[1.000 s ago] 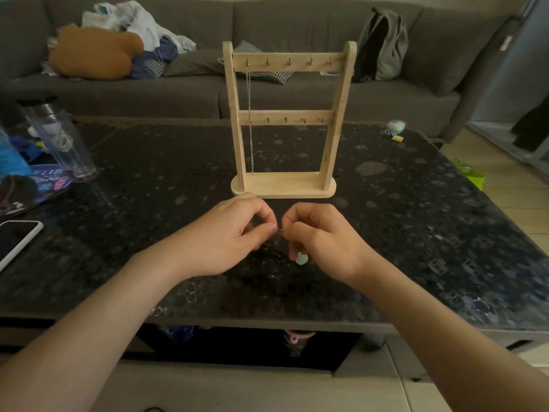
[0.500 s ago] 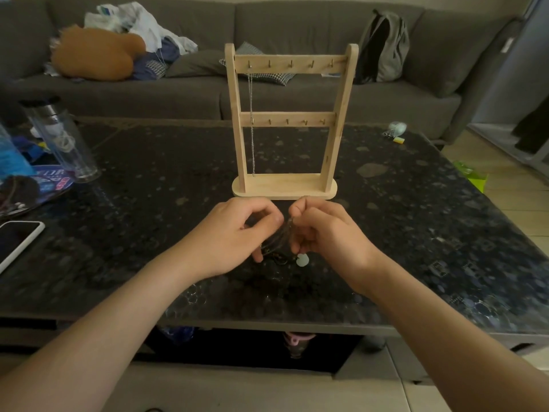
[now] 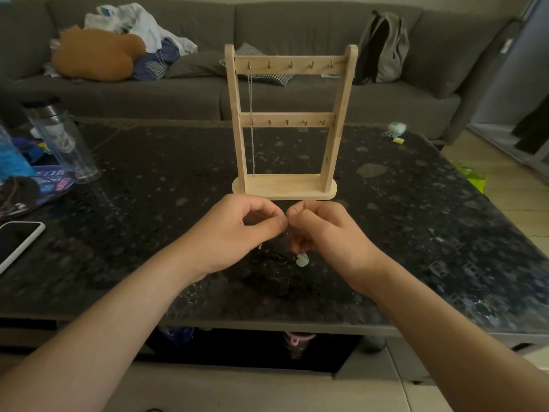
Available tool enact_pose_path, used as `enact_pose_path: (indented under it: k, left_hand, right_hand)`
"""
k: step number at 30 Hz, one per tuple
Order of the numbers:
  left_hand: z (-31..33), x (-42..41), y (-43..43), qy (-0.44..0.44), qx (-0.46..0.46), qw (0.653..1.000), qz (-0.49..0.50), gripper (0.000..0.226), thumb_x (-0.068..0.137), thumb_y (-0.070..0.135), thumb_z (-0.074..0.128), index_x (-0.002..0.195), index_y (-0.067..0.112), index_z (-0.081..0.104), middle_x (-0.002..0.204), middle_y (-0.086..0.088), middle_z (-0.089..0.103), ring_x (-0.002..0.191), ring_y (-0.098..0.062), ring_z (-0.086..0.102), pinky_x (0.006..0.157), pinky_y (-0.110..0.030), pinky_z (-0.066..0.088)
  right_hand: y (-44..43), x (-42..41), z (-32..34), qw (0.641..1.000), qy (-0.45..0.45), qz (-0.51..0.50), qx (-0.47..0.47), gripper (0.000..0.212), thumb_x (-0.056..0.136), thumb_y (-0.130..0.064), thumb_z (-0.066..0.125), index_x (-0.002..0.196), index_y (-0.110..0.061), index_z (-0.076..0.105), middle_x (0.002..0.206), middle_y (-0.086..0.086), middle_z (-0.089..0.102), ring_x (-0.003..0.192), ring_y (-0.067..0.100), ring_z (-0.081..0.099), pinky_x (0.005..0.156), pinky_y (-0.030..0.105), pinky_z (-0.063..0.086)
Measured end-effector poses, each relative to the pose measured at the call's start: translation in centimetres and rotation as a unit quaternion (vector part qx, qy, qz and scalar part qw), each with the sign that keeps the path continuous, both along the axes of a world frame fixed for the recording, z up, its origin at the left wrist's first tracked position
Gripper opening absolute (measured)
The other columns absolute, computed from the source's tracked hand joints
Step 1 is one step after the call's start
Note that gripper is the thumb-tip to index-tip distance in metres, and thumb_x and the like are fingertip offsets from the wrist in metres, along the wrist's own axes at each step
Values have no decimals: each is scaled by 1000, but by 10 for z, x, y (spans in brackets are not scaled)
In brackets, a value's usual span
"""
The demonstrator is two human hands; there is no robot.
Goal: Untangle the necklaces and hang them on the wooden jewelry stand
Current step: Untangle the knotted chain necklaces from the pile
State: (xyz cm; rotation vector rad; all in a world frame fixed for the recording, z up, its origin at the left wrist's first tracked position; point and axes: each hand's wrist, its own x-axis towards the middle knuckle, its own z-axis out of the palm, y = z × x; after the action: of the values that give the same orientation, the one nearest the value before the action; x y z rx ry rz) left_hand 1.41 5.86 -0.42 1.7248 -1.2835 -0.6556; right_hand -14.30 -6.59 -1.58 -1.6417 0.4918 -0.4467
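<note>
Grey sofa (image 3: pixel 297 99) spans the back w/ clothes pile (image 3: pixel 142 28), brown cushion (image 3: pixel 92 55) and grey backpack (image 3: pixel 383 46) on it. Dark speckled bench (image 3: pixel 148 203) in front; clear bottle (image 3: pixel 62 141) & phone (image 3: pixel 17 242) near its left edge. Pale floor (image 3: pixel 511 209) at right, w/ a green item (image 3: pixel 472 176) by the bench corner. Low shelf (image 3: pixel 502 141) far right. Light dim, soft.
</note>
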Motion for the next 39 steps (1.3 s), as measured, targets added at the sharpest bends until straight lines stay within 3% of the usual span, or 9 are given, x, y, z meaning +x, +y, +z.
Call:
enact_pose_path:
  k: [7, 12, 15, 20, 25, 30, 32, 35, 39]
  left_hand:
    - [-1, 4, 1, -5, -4, 1000, 12, 12, 106, 29, 67, 99, 30, 77, 102, 6, 77, 102, -14, 73, 103, -47, 58]
    - [2, 6, 1, -14, 19, 1000, 20, 13, 106, 31, 65, 100, 30, 77, 101, 7, 75, 101, -10, 71, 100, -39, 57]
    - [6, 4, 1, -8, 37, 999, 21, 18, 106, 31, 62, 99, 27, 78, 98, 6, 77, 94, -4, 70, 92, -32, 53]
    - [8, 5, 0, 12, 39, 998, 38, 26, 106, 33, 61, 98, 22, 83, 99, -2, 81, 103, -23, 74, 102, -50, 57]
    - [3, 8, -2, 39, 35, 998, 24, 25, 110, 25, 57, 104, 16, 79, 100, 1, 82, 102, -14, 77, 98, -41, 60]
    - [0, 4, -4, 56, -11, 998, 30, 14, 105, 14, 65, 99, 13, 77, 88, -1, 82, 82, -5, 75, 75, -14, 53]
    - [-1, 3, -4, 63, -24, 997, 35, 10, 104, 11, 67, 98, 11, 75, 85, -5, 79, 79, -10, 72, 76, -19, 55]
    - [-3, 1, -5, 100, -29, 994, 23, 7, 105, 6, 65, 99, 8, 69, 76, -7, 70, 71, -14, 62, 75, -30, 53]
    - [0, -2, -5, 153, -6, 988, -16, 13, 109, 2, 54, 103, 10, 63, 75, 0, 62, 65, -8, 51, 68, -26, 48]
  right_hand:
    - [-4, -2, -1, 999, -3, -23, -34, 15, 104, -22, 68, 99, -17, 81, 90, 3, 77, 88, 15, 70, 79, 28, 55]
    - [-6, -4, -2, 996, 8, -31, -79, 13, 102, -24, 71, 97, -17, 80, 85, -6, 79, 81, 5, 71, 72, 14, 54]
    - [-7, -3, -1, 992, 23, -19, -123, 16, 105, -25, 67, 93, -23, 78, 82, -8, 78, 78, 5, 71, 71, 16, 55]
    - [-11, -1, 4, 977, 58, -9, -204, 14, 105, -31, 66, 96, -24, 74, 86, 3, 77, 82, 27, 72, 75, 40, 62]
    - [-11, -3, 14, 970, 77, 21, -228, 17, 109, -28, 59, 96, -24, 69, 86, 4, 76, 74, 19, 68, 72, 35, 59]
    - [-2, -2, 20, 967, 107, 34, -229, 22, 98, -32, 55, 88, -17, 67, 81, 6, 73, 64, 5, 57, 60, 25, 50]
    - [0, -2, 22, 964, 122, 36, -234, 24, 98, -32, 53, 88, -15, 66, 84, 9, 73, 63, 4, 55, 59, 21, 47]
    - [2, -3, 22, 960, 136, 37, -243, 26, 101, -29, 48, 88, -12, 65, 86, 10, 73, 68, 8, 57, 67, 31, 51]
    - [3, -2, 20, 967, 132, 29, -218, 30, 107, -24, 43, 86, -18, 62, 80, 2, 69, 71, 10, 59, 71, 38, 53]
